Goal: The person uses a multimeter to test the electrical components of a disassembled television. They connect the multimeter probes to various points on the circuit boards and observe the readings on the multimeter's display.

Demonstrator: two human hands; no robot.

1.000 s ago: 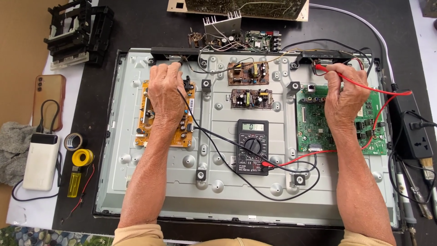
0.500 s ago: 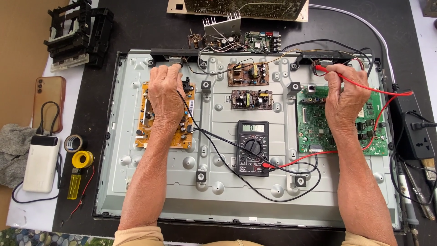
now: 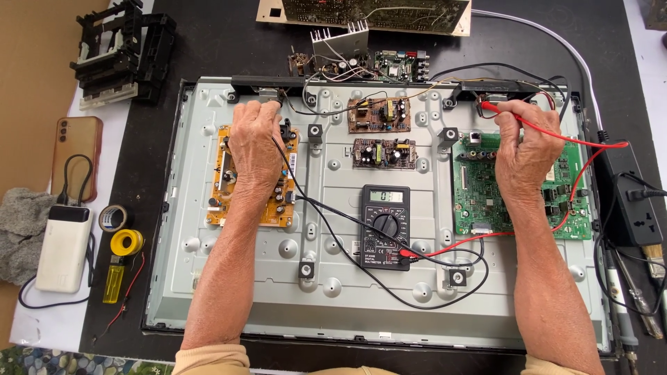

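I find the red probe pinched in my right hand at the metal panel's top right, its long axis pointing left toward the connector above the green board, while my left hand closes its grip on the black probe over the orange board, the meter lying between.

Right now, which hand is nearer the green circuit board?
Right. The right hand rests over the green circuit board, holding the red probe. The left hand lies across the panel, over the orange board.
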